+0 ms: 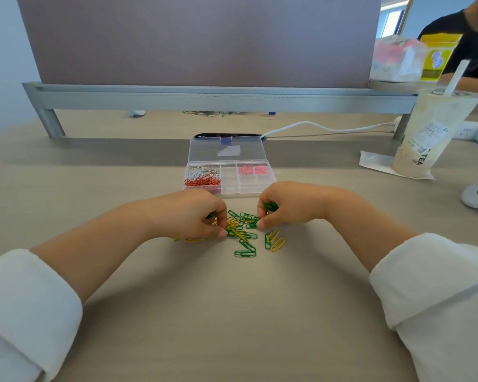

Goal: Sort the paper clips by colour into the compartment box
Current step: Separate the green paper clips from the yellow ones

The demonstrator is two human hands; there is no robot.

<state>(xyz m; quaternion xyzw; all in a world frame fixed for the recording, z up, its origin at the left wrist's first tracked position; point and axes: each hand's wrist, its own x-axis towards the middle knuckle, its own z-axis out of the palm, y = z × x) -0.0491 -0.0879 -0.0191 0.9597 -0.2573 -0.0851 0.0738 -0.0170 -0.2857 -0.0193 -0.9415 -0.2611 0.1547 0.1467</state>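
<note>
Head camera: fingers of the right hand (284, 209) curl round a bunch of green paper clips (271, 207), with the thumb tip down at the pile's edge. The left hand (196, 213), fingers curled, pinches a green clip (209, 215) at the opposite edge. Between them lies the loose pile of green and yellow clips (242, 232) on the desk (232, 312). Just beyond stands the compartment box (232, 186) — lid open — holding red clips (203, 181) and white clips (198, 172) at left, pink clips (253, 170) at right. A bubble tea cup (425, 133) stands far right.
</note>
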